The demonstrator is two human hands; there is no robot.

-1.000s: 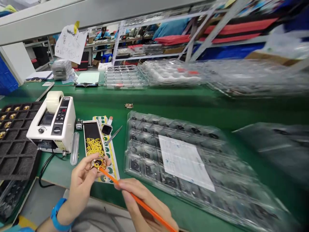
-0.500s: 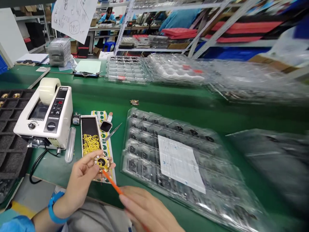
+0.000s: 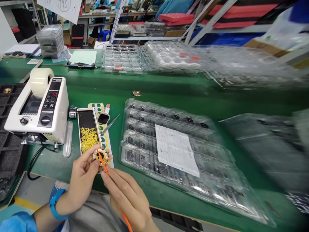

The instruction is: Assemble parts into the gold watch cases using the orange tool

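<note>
My left hand [image 3: 83,178], with a blue band at the wrist, grips a round gold part [image 3: 104,155] with a dark centre between thumb and fingers. My right hand [image 3: 129,193] is closed around a thin orange stick [image 3: 125,220], whose tip lies over the face of the gold part. Just beyond the hands stands a white box [image 3: 79,129] with a black inside, holding yellow rings [image 3: 89,138]. Beside it are a patterned sheet [image 3: 107,141], a small square-faced device [image 3: 103,118] and pointed metal tweezers [image 3: 111,123].
A white tape dispenser [image 3: 51,106] is at the left beside a dark foam tray [image 3: 12,129]. Large clear trays [image 3: 217,180] with a paper sheet [image 3: 176,149] fill the right. Another gold part [image 3: 136,93] lies mid-table. More trays [image 3: 122,59] line the back.
My right hand has moved up and left, bringing the orange stick's tip from the gold part's lower edge onto its face. The whole view has shifted, so the bench sits higher in it.
</note>
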